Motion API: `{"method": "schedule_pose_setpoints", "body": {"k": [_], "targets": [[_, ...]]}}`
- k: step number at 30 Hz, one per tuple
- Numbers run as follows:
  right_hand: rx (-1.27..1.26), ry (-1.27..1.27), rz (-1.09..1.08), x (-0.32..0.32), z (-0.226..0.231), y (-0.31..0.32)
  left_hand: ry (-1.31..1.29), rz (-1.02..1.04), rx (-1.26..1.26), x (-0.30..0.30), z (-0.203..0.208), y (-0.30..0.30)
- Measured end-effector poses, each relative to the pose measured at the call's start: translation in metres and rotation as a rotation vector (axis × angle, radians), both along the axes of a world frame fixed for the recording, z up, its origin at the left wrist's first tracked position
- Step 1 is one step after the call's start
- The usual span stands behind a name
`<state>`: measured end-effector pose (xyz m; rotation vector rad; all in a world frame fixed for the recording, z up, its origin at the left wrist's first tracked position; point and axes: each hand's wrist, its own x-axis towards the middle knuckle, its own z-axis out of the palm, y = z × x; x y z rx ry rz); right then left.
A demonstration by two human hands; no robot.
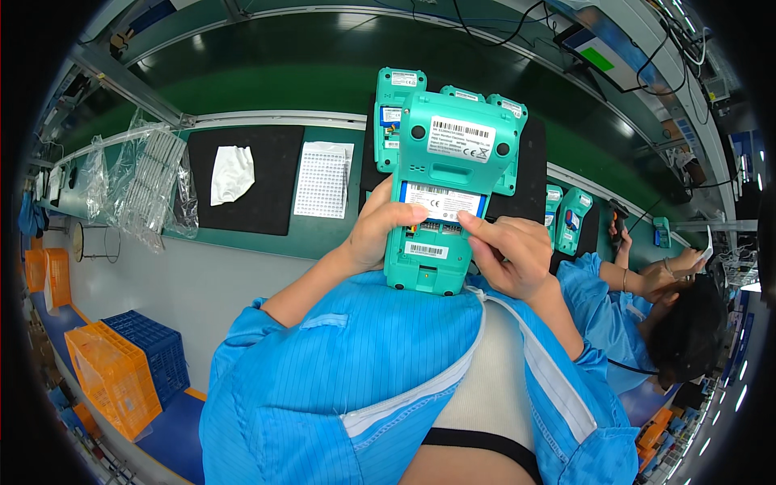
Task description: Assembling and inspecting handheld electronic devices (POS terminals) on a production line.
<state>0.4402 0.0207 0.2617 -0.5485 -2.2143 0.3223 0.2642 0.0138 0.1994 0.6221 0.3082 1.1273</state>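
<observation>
My left hand (374, 229) held a teal handheld terminal (449, 172), right hand (517, 254) touched battery (443, 200) seemingly seated inside it, grip unclear; cover not yet on

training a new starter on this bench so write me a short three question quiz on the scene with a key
1. True or false: the left hand holds the long teal plastic handheld device by its left side.

2. Where is the right hand's index fingertip?
A) on the printed white paper sheet
B) on the white-labelled, blue-edged rectangular battery
C) on the orange plastic crate

3. Fill the gap: the crumpled white cloth-like item lies on a ____ rectangular mat.

Key: 1. True; 2. B; 3. black
</observation>
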Motion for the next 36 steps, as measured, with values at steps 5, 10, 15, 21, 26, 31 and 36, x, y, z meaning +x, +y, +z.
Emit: {"method": "schedule_pose_setpoints", "body": {"k": [5,10,15,21,26,31,36], "targets": [[0.003,0.005,0.02,0.0003,0.0016,0.0011,0.032,0.005,0.018,-0.0018,0.0029,-0.0005],[0.014,-0.008,0.043,0.0018,0.0002,-0.0003,0.041,0.022,0.032,-0.0018,0.0037,-0.003],[0.016,0.006,0.054,0.0012,0.0004,0.0001,0.057,0.021,0.056,-0.0023,0.0031,-0.0028],[0.016,0.013,0.06,0.0026,-0.0013,0.0,0.068,0.02,0.05,-0.0015,0.004,-0.0027],[0.003,0.01,0.063,0.0035,-0.0009,0.0001,0.102,0.047,0.074,0.0002,0.001,-0.0016],[-0.02,0.012,0.051,0.0025,-0.0013,-0.0002,0.133,0.076,0.08,0.0011,0.0014,-0.0013],[-0.054,-0.013,0.016,0.003,-0.0025,-0.0009,0.048,0.012,0.013,-0.0003,0.0022,-0.0013]]}}
